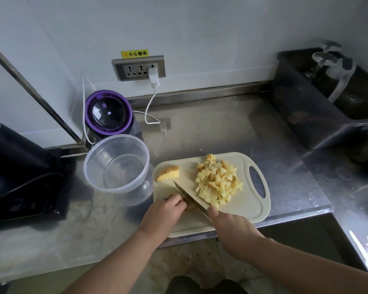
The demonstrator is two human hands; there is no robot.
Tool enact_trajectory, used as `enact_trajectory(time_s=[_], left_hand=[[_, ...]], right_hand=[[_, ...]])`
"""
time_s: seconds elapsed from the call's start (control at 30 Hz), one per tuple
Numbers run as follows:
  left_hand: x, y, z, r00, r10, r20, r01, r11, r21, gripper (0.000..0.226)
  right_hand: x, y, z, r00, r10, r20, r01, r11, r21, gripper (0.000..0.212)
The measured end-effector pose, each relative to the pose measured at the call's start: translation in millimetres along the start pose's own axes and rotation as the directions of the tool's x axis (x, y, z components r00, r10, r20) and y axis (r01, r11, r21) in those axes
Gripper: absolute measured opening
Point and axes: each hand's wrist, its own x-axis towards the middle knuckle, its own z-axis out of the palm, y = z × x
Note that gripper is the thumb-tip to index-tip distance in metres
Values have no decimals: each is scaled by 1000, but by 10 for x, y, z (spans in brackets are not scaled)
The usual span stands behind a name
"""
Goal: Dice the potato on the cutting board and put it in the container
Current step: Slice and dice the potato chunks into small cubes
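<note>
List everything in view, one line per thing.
cutting board: one, cream, front edge of counter.
diced potato: one pile, yellow, board's right half.
potato wedge: one, yellow, board's far-left corner.
potato piece: one, mostly hidden, board's near-left edge.
knife: one, steel, across board's near left.
container: one, clear, left of board.
appliance: one, purple-black, behind container.
charger: one, white, in wall socket.
bin: one, dark, far right.
left hand: holds potato piece.
right hand: grips knife.

The cutting board (242, 209) lies at the worktop's (221, 128) front edge, container (98, 160) just left; diced potato (217, 181) sits on its right half, a wedge (168, 173) at its back-left corner.
</note>
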Motion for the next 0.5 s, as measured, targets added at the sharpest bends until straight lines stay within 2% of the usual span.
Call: enact_trajectory(time_s=[0.17, 0.3, 0.5], left_hand=[[-3, 21, -34, 1000, 9, -21, -8, 1000, 22, 30], [-16, 21, -40, 999, 36, -41, -35, 999, 24, 40], [-12, 21, -100, 1000, -5, 15, 5, 999, 46, 41]], right_hand=[[3, -6, 37, 996, 20, -81, -17, 999, 37, 45], [-89, 8, 36, 990, 14, -141, -8, 999, 39, 48], [-158, -26, 6, 991, 3, -133, 4, 999, 52, 47]])
